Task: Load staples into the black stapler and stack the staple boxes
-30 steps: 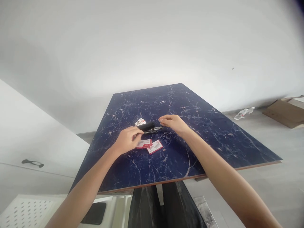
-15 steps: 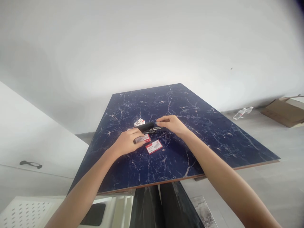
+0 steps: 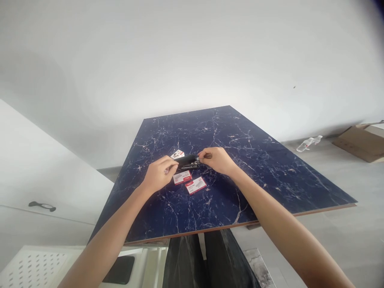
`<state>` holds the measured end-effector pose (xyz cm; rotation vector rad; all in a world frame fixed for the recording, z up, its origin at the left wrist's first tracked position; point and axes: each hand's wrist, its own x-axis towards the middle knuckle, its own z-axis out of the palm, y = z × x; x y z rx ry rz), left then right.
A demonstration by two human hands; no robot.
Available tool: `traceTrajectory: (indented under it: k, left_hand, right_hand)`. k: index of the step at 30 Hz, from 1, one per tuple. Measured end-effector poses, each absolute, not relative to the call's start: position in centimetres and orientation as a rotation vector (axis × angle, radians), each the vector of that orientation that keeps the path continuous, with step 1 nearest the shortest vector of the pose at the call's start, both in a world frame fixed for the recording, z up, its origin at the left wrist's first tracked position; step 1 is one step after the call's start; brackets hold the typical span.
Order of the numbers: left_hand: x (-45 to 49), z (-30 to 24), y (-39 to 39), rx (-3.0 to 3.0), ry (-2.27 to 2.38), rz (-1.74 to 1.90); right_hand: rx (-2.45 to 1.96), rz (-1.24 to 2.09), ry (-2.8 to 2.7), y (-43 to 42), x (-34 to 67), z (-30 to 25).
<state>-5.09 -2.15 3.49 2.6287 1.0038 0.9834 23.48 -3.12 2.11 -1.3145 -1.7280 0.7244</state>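
A black stapler [image 3: 188, 161] with bright metal parts lies crosswise between my hands on the blue marble-patterned table [image 3: 252, 180]. My left hand [image 3: 160, 173] is closed at its left end, thumb and fingers pinched together. At the other end, the fingertips of my right hand [image 3: 218, 161] pinch the stapler near its metal parts; they partly hide that end. Just below the stapler lies a red-and-white staple box [image 3: 182, 177], beside a second red-and-white box [image 3: 196, 185] that is nearer to me. Behind the stapler is a small white box [image 3: 177, 153], partly covered.
The table's front edge [image 3: 210, 229] runs close to my legs. On the floor to the right are clear plastic bottles [image 3: 308, 143] and a cardboard box [image 3: 358, 142]. A white cabinet with a dark handle [image 3: 42, 206] stands at the left.
My left hand has let go of the red-and-white box and moved up to the stapler's left end. My right fingers have closed in on its right end.
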Motion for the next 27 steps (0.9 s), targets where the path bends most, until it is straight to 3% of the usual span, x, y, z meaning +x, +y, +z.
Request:
traceTrajectory:
  k: [27]
  left_hand:
    - [-4.9, 3.5, -2.3, 2.724, 1.008, 0.961]
  right_hand:
    - [-1.383, 0.547, -2.0, -3.8, 23.1, 3.1]
